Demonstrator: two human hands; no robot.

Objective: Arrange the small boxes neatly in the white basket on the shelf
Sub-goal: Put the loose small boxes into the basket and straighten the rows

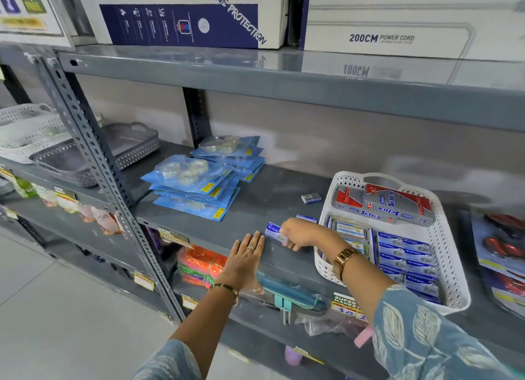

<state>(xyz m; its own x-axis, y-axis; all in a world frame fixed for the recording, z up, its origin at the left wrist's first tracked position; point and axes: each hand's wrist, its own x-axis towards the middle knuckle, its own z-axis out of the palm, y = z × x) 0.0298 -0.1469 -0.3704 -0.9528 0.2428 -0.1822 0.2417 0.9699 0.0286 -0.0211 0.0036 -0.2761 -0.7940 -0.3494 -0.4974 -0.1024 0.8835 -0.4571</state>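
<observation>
A white perforated basket (451, 254) stands on the grey shelf (255, 209) at the right. Inside it lie rows of small blue boxes (406, 263) and grey-and-red Softek boxes (386, 206) at the back. My right hand (298, 233) is just left of the basket, shut on a small blue box (272, 228). Another small blue box (306, 217) lies behind that hand, and a loose one (311, 198) sits farther back on the shelf. My left hand (245, 259) rests flat on the shelf's front edge, fingers apart, holding nothing.
Two stacks of blue tape packs (196, 186) lie at the shelf's left. A grey basket (93, 158) and a white basket (25, 129) stand further left. Packs with red items (502, 246) lie right of the basket. Large cartons (199, 15) fill the shelf above.
</observation>
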